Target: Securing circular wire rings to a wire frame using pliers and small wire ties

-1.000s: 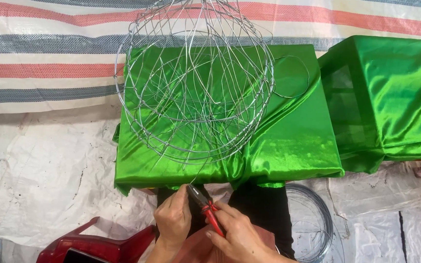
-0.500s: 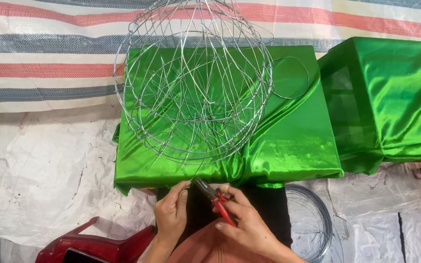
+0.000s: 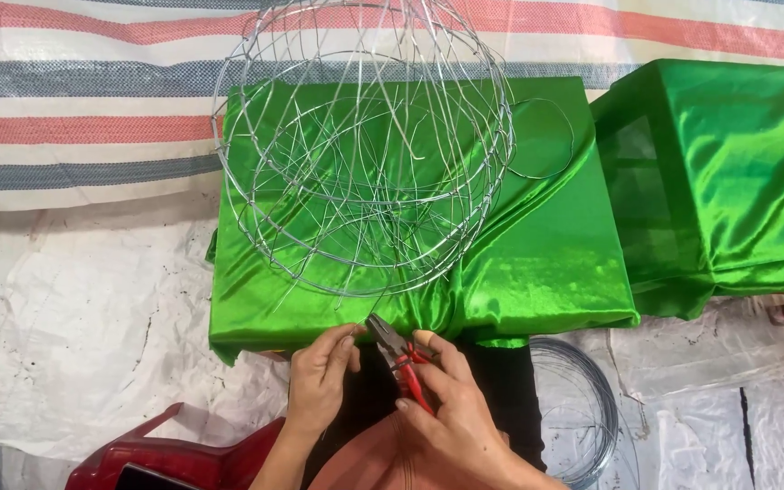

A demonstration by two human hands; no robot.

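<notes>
A round basket-like frame of thin silver wire (image 3: 365, 154) stands on a low box draped in shiny green cloth (image 3: 546, 263). At the box's near edge my right hand (image 3: 451, 408) grips red-handled pliers (image 3: 399, 358), their dark jaws pointing up-left at a loose wire end hanging from the frame. My left hand (image 3: 319, 381) pinches that thin wire just left of the jaws, fingertips close together.
A second green-draped box (image 3: 728, 172) stands to the right. A coil of silver wire (image 3: 583, 408) lies on the white sheeting near my right side. A dark red plastic stool (image 3: 174, 458) is at the bottom left. Striped tarpaulin (image 3: 74, 109) covers the back.
Both hands have risen slightly toward the box's edge. The pliers have tilted and their jaws now sit closer to my left fingertips.
</notes>
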